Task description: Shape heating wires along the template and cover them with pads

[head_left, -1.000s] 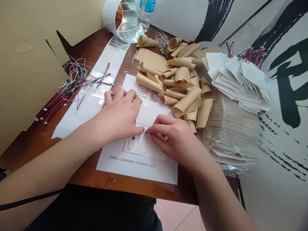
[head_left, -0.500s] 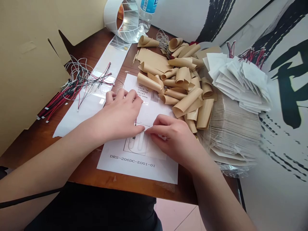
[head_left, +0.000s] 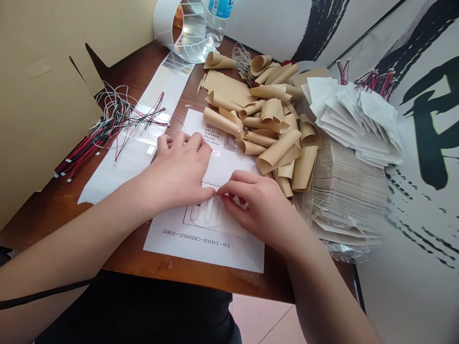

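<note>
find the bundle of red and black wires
In the head view, the bundle of red and black wires lies at the left of the wooden table, partly across a white sheet, left of the person's left hand.

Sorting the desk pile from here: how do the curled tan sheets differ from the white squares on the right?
The curled tan sheets are rolled into loose tubes and curls, while the white squares lie nearly flat. The tan sheets are brown-beige; the white squares are white. The tan sheets sit in a loose, jumbled heap, while the white squares overlap in a fanned stack. Both are thin sheets, in large numbers, on the desk.
</note>
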Tool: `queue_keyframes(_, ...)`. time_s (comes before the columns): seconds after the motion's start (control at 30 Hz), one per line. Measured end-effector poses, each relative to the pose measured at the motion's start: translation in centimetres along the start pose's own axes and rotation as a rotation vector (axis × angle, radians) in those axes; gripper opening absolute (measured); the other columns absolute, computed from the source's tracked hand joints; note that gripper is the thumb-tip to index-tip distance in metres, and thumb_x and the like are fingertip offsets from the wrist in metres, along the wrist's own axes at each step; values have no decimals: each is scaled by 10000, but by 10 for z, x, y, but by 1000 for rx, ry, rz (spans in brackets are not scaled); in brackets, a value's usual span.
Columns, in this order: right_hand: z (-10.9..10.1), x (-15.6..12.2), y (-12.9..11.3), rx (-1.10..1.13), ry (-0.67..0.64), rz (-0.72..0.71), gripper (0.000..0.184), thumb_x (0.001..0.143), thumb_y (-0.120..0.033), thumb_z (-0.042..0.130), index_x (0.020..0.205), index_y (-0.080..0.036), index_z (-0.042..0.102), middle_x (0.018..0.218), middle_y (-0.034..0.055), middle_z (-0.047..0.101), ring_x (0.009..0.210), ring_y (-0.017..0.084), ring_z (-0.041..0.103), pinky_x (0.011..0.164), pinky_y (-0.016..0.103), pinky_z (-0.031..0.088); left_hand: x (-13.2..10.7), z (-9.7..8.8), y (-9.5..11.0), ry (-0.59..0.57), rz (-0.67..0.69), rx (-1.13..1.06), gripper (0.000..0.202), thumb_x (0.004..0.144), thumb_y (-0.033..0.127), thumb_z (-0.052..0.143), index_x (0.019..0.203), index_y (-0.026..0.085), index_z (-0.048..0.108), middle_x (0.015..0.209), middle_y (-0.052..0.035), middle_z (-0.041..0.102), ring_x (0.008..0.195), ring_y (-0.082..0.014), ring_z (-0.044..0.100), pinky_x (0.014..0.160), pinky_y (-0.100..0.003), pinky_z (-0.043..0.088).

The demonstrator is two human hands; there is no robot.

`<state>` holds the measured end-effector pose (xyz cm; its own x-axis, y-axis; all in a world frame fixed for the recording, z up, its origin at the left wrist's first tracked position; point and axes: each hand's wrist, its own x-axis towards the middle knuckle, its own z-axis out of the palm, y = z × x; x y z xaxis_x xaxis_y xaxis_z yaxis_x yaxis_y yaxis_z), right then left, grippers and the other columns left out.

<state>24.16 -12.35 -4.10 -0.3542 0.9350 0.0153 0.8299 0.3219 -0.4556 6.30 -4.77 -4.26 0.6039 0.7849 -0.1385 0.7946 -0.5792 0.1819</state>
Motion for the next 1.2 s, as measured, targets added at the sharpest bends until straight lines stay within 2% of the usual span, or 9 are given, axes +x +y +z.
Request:
queue_keyframes(0.2, -13, -5, -9, 46, -25, -1, 131, 853, -68, 606, 862, -174, 684, 709, -14, 640, 621, 109, 553, 584, 226, 401, 1, 1, 4, 25, -27, -48, 648, 751, 537, 623, 1276, 157, 593, 1282, -166, 557, 1244, -419, 462, 1032, -576, 347)
queue_keyframes(0.33, -19, -10, -11, 138, -114, -33, 230, 843, -33, 575, 816, -199, 733, 726, -28, 670, 589, 84, 563, 582, 216, 420, 0, 1, 5, 22, -40, -64, 668, 723, 514, 635, 1274, 137, 591, 1270, -173, 556, 1228, -420, 463, 1001, -567, 366)
queue_keyframes(0.43, -19, -11, -10, 99, -130, -40, 290, 832, 3, 586, 889, -217, 765, 810, -21, 719, 650, 99, 614, 628, 227, 456, 0, 1, 5, 12, -50, -57, 663, 720, 525, 628, 1268, 155, 587, 1286, -169, 556, 1229, -416, 457, 999, -568, 367)
queue_keyframes(0.63, -11, -16, -11, -66, 30, -73, 185, 933, -131, 638, 836, -208, 776, 895, 41, 730, 680, 135, 639, 625, 271, 486, 1, 2, 3, 30, -47, -61, 645, 718, 523, 618, 1255, 165, 587, 1278, -162, 559, 1237, -410, 457, 1009, -559, 369)
queue_keyframes(0.83, 6, -32, -20, -2, 159, -109, 186, 962, -111, 608, 941, -204, 769, 913, 41, 786, 767, 159, 706, 679, 277, 569, 0, 1, 4, 10, -39, -67, 617, 728, 514, 626, 1233, 162, 585, 1293, -167, 554, 1228, -402, 462, 1019, -576, 365)
queue_keyframes(1.03, 26, -44, -29, 14, 345, -148, 175, 953, -100, 633, 963, -218, 763, 921, 49, 807, 725, 170, 612, 665, 331, 567, 0, 2, 5, 8, -52, -62, 637, 723, 504, 654, 1248, 153, 575, 1290, -166, 541, 1247, -426, 446, 1028, -590, 355)
queue_keyframes(1.2, 35, -50, -28, 1, 353, -124, 158, 925, -98, 686, 956, -230, 768, 978, 37, 813, 755, 181, 572, 672, 343, 523, 1, 4, 4, 29, -47, -64, 628, 713, 507, 652, 1234, 165, 574, 1268, -157, 547, 1230, -415, 455, 1004, -567, 372)
